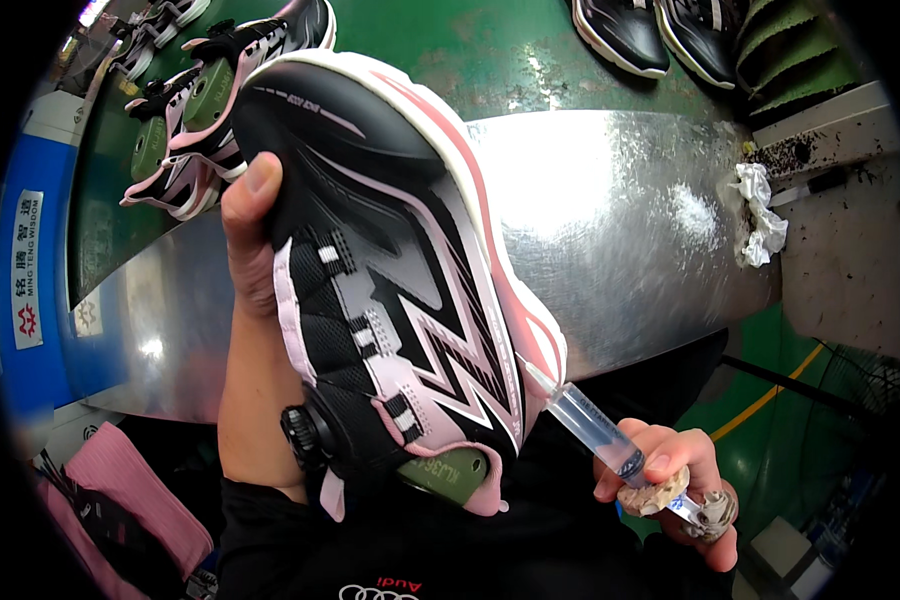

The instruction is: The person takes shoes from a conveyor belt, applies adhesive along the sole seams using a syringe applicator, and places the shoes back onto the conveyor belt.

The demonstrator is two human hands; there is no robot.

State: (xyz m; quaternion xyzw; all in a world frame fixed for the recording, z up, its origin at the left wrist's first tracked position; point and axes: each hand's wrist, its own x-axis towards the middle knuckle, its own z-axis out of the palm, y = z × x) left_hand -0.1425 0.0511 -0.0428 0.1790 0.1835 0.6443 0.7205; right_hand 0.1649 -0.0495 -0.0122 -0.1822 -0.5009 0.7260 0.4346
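A black and pink sports shoe [370, 260], with a white and pink sole and a green last [448, 474] inside it, is held up close to me on its side. My left hand [252, 230] grips it by the toe end, thumb on the black upper and the other fingers hidden behind it. In my right hand [675, 475] is a clear syringe [592, 425] holding clear liquid, with tape-like wrapping round its rear end. Its tip meets the seam between upper and sole near the heel.
Several similar shoes [210, 105] stand at the far left of the green table, and two black shoes [625, 35] at the far right. Under the held shoe lies a metal sheet [630, 290]. Crumpled white tissue [758, 215] sits by its right edge; pink cloth [145, 490] is at lower left.
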